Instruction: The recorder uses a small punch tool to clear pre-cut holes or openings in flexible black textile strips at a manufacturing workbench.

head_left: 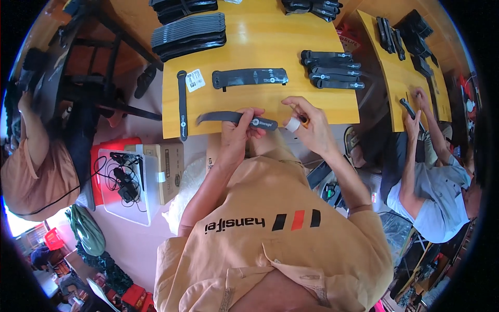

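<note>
Across the yellow counter (249, 100), stacked straps (188, 36). Over its near edge, one black strap (221, 116), pinched near mid-length by the left hand (237, 130). Right hand (313, 127) apart, thumb and forefinger parted; cannot tell if gripping the small orange piece (305, 120) near the palm. Best to keep that pinch firm and the printed end flat, facing up.

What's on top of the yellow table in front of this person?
On the table are piles of dark straps, a single strap beside a white label, and a wide dark bundle. The wood beneath them is covered, as are most lower straps.
</note>
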The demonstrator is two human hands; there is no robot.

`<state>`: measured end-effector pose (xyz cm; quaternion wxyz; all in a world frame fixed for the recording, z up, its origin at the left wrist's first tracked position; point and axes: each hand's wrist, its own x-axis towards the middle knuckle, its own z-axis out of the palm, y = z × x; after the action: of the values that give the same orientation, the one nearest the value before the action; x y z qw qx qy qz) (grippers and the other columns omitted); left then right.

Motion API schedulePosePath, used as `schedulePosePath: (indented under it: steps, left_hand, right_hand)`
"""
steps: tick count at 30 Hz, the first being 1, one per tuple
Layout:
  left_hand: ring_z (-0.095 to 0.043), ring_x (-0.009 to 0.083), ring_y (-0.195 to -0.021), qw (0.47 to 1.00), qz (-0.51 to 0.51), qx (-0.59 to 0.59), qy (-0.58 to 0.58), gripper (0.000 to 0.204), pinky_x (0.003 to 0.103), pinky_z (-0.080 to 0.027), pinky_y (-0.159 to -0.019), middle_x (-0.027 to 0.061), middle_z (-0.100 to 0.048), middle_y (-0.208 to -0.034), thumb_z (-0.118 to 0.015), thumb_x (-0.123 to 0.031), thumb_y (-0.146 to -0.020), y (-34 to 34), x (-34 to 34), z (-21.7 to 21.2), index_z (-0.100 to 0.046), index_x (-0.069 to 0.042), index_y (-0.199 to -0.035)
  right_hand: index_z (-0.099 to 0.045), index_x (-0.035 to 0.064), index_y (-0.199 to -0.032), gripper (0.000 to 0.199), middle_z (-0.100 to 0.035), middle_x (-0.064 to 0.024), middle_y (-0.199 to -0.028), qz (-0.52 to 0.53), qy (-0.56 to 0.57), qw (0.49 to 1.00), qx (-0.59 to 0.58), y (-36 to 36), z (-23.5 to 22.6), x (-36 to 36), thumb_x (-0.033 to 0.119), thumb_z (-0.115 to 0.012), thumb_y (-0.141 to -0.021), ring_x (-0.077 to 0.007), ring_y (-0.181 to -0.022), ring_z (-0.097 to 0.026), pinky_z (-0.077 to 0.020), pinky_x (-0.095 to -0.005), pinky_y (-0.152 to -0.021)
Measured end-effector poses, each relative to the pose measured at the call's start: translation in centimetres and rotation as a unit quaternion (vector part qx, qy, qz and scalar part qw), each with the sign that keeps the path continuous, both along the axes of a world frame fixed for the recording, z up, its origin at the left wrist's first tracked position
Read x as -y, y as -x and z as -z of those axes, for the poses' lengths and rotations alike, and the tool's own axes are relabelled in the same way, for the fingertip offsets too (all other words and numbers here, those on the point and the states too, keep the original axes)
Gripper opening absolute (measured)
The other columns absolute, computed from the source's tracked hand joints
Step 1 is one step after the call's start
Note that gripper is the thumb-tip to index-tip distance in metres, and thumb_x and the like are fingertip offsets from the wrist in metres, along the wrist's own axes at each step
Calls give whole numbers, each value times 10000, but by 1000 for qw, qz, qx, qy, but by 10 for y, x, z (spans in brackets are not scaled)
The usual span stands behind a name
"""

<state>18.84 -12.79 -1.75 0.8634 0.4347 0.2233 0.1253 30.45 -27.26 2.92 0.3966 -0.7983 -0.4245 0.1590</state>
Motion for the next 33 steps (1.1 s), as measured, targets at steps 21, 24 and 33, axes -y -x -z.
schedulePosePath:
  steps: [21, 24, 33]
  left_hand:
    - [-635, 143, -618, 989, -85, -117, -35, 153, 209, -544, -558, 101, -650, -839, -602, -33, -831, 19, -73, 22, -621, 32, -968]
    - [-648, 164, -680, 993, -56, -93, -46, 178, 213, -552, -618, 84, -637, -820, -588, -20, -836, 10, -81, 14, -613, 28, -1006]
    - [-580, 82, -576, 955, -98, -151, -236, 117, 180, -466, -511, 35, -621, -723, -647, -53, -801, -19, -105, 41, -648, 17, -895]
  right_hand:
    - [-620, 27, -805, 74, -542, 0, -589, 174, -117, 904, -373, -33, 53, -1, 100, -606, -802, -8, -373, -326, -209, -173, -341]
    - [-623, 26, -848, 88, -543, 0, -592, 172, -115, 904, -375, -42, 56, -7, 101, -593, -814, -6, -377, -341, -221, -175, -344]
    - [-648, 30, -859, 92, -481, 69, -575, 224, -106, 916, -315, -75, 82, -25, 99, -624, -803, 0, -390, -326, -209, -194, -351]
